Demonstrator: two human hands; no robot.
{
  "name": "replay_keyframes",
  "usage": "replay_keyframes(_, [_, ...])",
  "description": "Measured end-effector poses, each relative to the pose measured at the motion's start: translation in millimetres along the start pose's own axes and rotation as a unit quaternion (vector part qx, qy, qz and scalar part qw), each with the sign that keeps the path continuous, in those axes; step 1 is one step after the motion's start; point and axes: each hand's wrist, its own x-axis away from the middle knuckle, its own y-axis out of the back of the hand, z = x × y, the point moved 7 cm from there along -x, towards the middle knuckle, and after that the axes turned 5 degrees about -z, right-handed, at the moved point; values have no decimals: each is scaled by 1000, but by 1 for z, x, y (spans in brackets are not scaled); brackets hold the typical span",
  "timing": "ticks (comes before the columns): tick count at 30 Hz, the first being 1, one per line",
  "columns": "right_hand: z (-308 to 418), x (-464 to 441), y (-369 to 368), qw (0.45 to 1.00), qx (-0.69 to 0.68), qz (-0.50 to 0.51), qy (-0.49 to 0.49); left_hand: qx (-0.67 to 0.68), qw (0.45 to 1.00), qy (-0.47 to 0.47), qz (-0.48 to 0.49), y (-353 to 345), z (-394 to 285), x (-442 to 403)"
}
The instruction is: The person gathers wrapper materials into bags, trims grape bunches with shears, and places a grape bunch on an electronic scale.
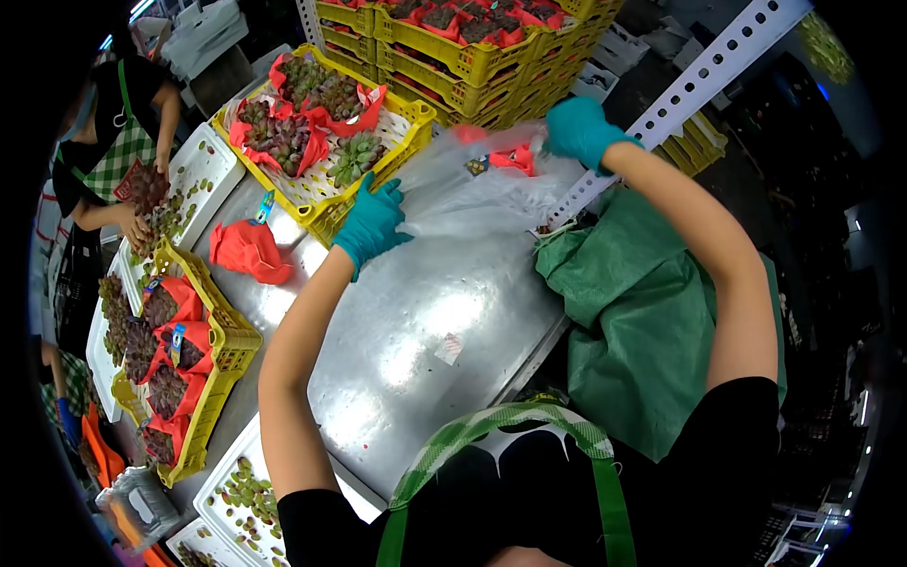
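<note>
My left hand [371,227], in a teal glove, is at the near corner of a yellow crate [326,222], its fingers spread beside the left edge of a clear plastic bag [472,194]. In the crate are succulents [312,85] in red wrapping and a loose green rosette succulent [357,157]. My right hand [581,132], also gloved, is closed at the bag's upper right end, next to a perforated white metal post [699,71]. Red pieces and a small dark item show through or beside the bag; which one I cannot tell.
A red-wrapped bundle [250,251] lies left on the metal table [416,312]. Another yellow crate [222,350] holds wrapped succulents. Yellow crates [444,80] are stacked behind. A green sack [642,321] hangs at right. A co-worker [118,142] handles a plant over a white tray [213,170].
</note>
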Motion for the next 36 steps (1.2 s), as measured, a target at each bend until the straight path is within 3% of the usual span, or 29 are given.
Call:
replay_keyframes(3, [39,30,-25,998,-6,-24,63,-81,994,-67,-37,-8,-17,11])
replay_keyframes(4, [57,43,-38,994,-12,-51,98,-46,995,-88,-29,-14,-19,16])
replay_keyframes(5, [77,59,-44,985,67,-93,132,-46,993,-104,-37,-15,-23,17])
replay_keyframes(6, [89,76,-49,969,126,-175,119,-46,990,-121,-46,-16,-28,18])
replay_keyframes(11, [108,96,-78,963,139,-217,83,91,976,-187,-60,-11,-79,-14])
replay_keyframes(14, [107,105,-72,959,137,-233,80,307,948,-81,-34,-8,-99,-51])
replay_keyframes(18, [108,105,-74,977,22,-192,91,325,944,-54,-9,-41,-111,-97])
replay_keyframes(21, [103,107,-82,966,42,-241,80,346,936,-66,-1,-72,-122,-114])
replay_keyframes(24, [99,96,-91,974,-12,-224,25,363,930,-35,-43,-94,-112,-120])
replay_keyframes(27, [97,87,-63,971,84,-212,72,325,943,-12,-64,-114,-102,-124])
replay_keyframes(28, [94,82,-59,965,95,-242,42,338,938,-9,-69,-118,-99,-122])
replay_keyframes(31, [104,96,-39,971,32,-223,82,449,892,39,-12,-142,-85,-127])
replay_keyframes(32, [113,108,-42,966,-79,-225,102,497,865,62,21,-153,-84,-125])
replay_keyframes(33, [123,122,-45,949,-188,-224,120,451,891,45,-3,-147,-83,-124])
replay_keyframes(35, [156,145,-64,955,-242,-6,172,357,933,8,-56,-127,-85,-122])
replay_keyframes(36, [166,153,-66,946,-270,-23,177,361,931,15,-53,-128,-86,-122])
